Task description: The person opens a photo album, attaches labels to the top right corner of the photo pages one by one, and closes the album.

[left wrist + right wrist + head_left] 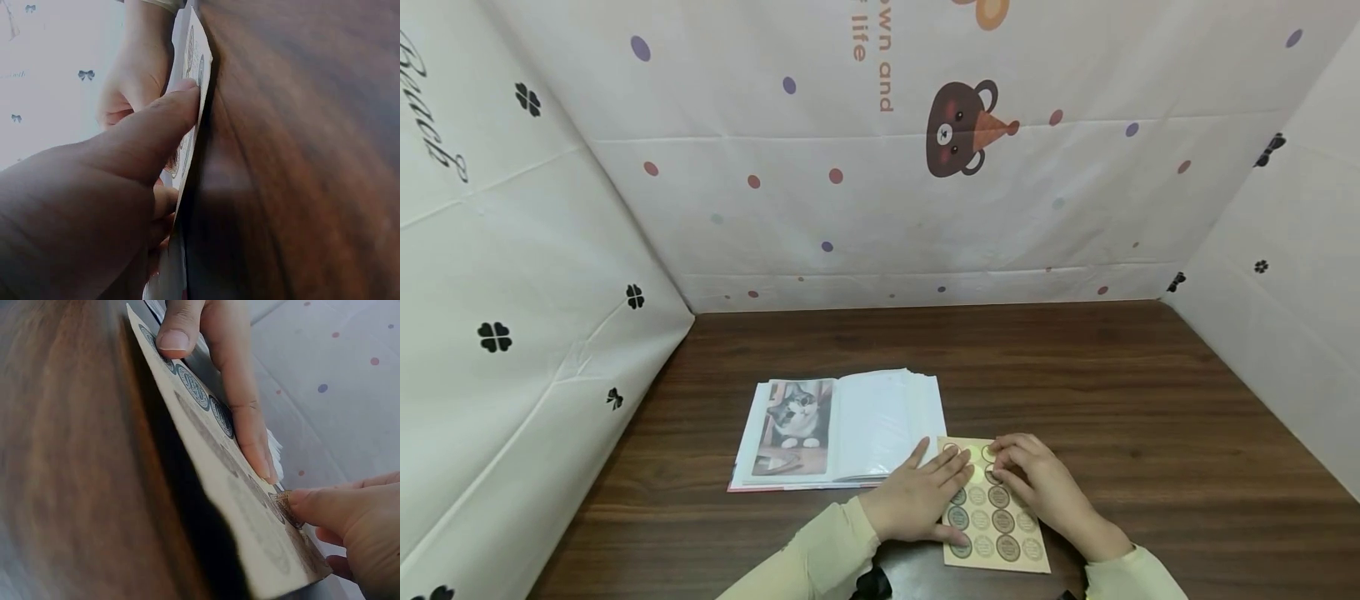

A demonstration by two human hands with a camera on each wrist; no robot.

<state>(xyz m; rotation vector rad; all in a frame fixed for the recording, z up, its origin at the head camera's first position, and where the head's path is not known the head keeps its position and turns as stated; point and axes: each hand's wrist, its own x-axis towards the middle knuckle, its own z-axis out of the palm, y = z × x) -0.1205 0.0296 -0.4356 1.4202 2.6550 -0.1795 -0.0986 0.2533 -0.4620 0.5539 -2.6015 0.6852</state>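
Nearest the camera, pale sleeves (827, 546) cover both forearms. The left hand (917, 498) lies palm down with fingers extended and thumb set apart, its fingers and thumb on the left part of a sticker sheet (991, 533). The right hand (1047, 490) is at the sheet's upper right; in the right wrist view, its thumb and fingers pinch a round brown sticker (287, 511) at the sheet's surface. The sheet rests on a dark wood-grain table (1075, 375), bearing round stickers in columns, dark and pale. Its upper left corner meets the right side of an open photo album (872, 425); overlap cannot be determined. The album's left page holds a cat photo (796, 425). Beyond the table rises a white backdrop (880, 217) with coloured dots and a brown bear print (951, 133).
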